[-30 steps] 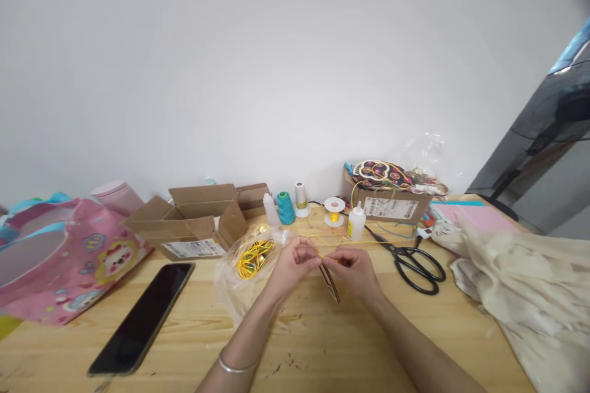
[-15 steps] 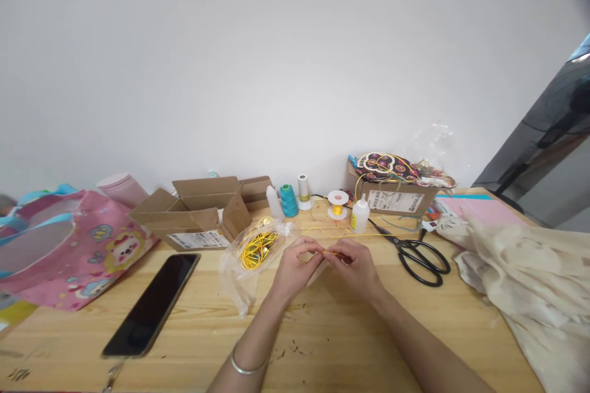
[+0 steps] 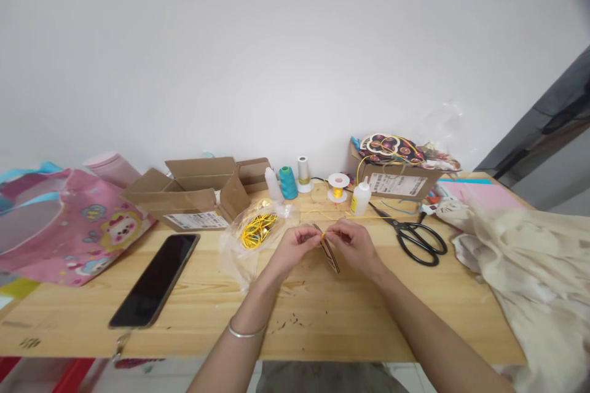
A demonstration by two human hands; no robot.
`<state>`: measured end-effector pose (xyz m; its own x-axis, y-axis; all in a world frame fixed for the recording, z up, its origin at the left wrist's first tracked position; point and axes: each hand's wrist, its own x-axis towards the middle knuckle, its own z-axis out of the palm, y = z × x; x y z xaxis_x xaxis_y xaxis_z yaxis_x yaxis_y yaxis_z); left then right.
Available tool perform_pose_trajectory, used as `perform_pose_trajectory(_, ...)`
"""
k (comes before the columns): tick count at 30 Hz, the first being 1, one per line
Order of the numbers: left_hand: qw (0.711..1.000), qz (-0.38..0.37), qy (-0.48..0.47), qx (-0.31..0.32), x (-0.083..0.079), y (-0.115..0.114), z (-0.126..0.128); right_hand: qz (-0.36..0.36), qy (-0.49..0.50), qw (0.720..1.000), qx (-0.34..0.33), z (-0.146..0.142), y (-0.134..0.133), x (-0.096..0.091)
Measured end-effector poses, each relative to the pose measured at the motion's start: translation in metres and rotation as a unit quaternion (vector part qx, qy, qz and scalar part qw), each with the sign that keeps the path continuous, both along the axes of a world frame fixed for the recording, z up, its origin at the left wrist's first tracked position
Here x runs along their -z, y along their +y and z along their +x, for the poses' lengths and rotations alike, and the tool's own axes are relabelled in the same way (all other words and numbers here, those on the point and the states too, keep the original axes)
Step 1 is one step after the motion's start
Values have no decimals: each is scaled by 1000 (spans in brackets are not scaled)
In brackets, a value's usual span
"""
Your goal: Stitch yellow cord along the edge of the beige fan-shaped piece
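Observation:
My left hand [image 3: 295,247] and my right hand [image 3: 354,247] meet over the middle of the table, fingertips pinched on a thin yellow cord [image 3: 324,235]. Between them a small flat brown tag with a pale patterned face [image 3: 330,257] hangs tilted from the cord. Its upper end is partly behind the fingers. Just beyond the hands, a loose yellow strand runs across the wood towards black-handled scissors [image 3: 420,244], which lie to the right. Left of my left hand, a clear plastic bag [image 3: 235,258] holds a yellow cord bundle [image 3: 258,231].
Behind stand a white bottle [image 3: 273,185], teal thread cone [image 3: 288,183], white spool [image 3: 303,173], yellow-thread spool [image 3: 338,179] and glue bottle [image 3: 361,199]. Cardboard boxes [image 3: 184,201] [image 3: 410,185], a phone [image 3: 155,280], a pink bag [image 3: 87,227] and cream cloth [image 3: 520,276] surround the workspace.
The view has tipped downward, so the table's front edge now shows. The tag has turned and its patterned face is now visible below the fingers. Both hands remain close together.

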<state>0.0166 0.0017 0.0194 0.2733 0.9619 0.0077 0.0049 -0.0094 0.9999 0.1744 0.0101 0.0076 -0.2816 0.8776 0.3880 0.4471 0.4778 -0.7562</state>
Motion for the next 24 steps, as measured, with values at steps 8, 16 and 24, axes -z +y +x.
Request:
perform_pose_trajectory(8, 997, 19, 62, -49, 14, 5, -1, 8, -37, 999, 3, 3, 1, -1)
perform_pose_trajectory(16, 998, 8, -54, -38, 13, 7, 2, 20, -38, 999, -3, 3, 3, 4)
perform_pose_trajectory(24, 996, -64, -65, -10, 10, 6, 3, 20, -27, 999, -26, 4, 5, 4)
